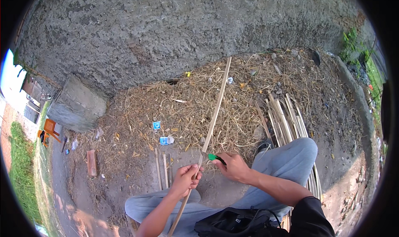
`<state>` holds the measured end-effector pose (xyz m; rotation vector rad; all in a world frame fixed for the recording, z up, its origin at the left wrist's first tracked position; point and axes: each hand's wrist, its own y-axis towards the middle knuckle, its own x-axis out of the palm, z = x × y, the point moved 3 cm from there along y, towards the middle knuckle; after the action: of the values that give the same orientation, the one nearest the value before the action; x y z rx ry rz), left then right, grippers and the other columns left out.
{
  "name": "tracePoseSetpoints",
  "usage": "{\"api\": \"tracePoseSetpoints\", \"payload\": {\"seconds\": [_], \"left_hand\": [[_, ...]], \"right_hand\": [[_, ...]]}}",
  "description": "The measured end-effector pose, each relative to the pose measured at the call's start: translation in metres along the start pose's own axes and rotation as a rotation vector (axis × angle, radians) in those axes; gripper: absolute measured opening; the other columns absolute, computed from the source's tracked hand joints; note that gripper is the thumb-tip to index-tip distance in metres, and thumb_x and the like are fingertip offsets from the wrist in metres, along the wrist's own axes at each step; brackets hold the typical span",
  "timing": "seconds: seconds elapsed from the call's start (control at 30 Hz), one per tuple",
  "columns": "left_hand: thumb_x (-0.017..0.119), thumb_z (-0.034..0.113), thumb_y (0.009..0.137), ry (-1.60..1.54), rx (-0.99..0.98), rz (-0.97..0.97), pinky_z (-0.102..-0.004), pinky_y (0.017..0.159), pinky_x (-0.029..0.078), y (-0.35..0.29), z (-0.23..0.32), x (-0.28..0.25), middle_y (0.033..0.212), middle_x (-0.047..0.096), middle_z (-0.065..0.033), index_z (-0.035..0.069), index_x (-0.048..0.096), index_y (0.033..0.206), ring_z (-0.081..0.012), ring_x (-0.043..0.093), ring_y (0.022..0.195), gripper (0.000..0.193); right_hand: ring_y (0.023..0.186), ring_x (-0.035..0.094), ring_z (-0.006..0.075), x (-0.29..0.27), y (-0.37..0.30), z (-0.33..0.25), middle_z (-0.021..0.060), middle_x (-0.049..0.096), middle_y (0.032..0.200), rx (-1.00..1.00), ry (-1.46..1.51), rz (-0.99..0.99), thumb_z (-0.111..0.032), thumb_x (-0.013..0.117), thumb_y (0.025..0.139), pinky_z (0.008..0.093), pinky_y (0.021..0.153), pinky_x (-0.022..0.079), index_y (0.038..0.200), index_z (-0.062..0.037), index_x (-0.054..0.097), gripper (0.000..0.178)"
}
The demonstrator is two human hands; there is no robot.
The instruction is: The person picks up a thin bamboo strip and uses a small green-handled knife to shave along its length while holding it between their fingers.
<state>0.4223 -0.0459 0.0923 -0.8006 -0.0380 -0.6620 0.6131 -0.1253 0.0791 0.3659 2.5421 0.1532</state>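
Observation:
A long, thin bamboo strip (217,106) runs from beside my lap up towards the wall, slanting to the right. My left hand (185,180) is closed around its lower part, thumb on top. Just above and to the right, my right hand (233,167) grips a green-and-black knife (213,157). What looks like its short grey blade meets the strip a little above my left fingers; the blade's edge is too small to make out. My bent legs in light blue jeans (278,160) are on either side, with a black bag or cloth (237,222) at my lap.
A bundle of bamboo strips (286,120) lies by my right leg. Several shorter strips (158,168) are beyond my left knee. Shavings (183,108) cover the ground up to a rough wall (166,33). At left are a concrete block (79,104), a brick (92,163) and an orange chair (50,128).

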Motion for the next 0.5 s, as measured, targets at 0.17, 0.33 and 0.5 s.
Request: {"api": "tracePoseSetpoints", "payload": {"seconds": [0.17,0.33,0.5], "left_hand": [[0.044,0.024,0.104,-0.175,-0.005,-0.094,-0.0197,0.039,0.024,0.005,-0.012,-0.006,0.071,0.048,-0.0024,0.000,0.055,0.104,-0.0032,0.031,0.047,0.027],[0.044,0.024,0.104,-0.283,-0.042,-0.132,-0.0207,0.038,0.024,0.003,-0.020,-0.004,0.070,0.044,-0.0004,0.001,0.055,0.105,-0.0042,0.031,0.046,0.026],[0.044,0.024,0.104,-0.297,-0.050,-0.139,-0.0211,0.037,0.024,0.003,-0.021,-0.005,0.069,0.044,-0.0002,0.001,0.055,0.104,-0.0042,0.031,0.045,0.026]], "right_hand": [[0.059,0.063,0.0387,0.008,-0.006,-0.002,0.0195,0.064,0.073,-0.009,-0.220,-0.086,-0.024,0.061,0.094,0.0472,0.052,0.049,0.107,-0.0007,0.059,0.026],[0.058,0.065,0.0362,0.011,-0.008,-0.006,0.0176,0.066,0.079,-0.160,-0.229,-0.068,-0.026,0.061,0.093,0.0466,0.046,0.050,0.110,-0.0024,0.056,0.029],[0.054,0.065,0.0348,0.018,-0.012,-0.003,0.0158,0.068,0.083,-0.239,-0.246,-0.040,-0.023,0.063,0.092,0.0444,0.043,0.050,0.115,-0.0041,0.056,0.031]]}}
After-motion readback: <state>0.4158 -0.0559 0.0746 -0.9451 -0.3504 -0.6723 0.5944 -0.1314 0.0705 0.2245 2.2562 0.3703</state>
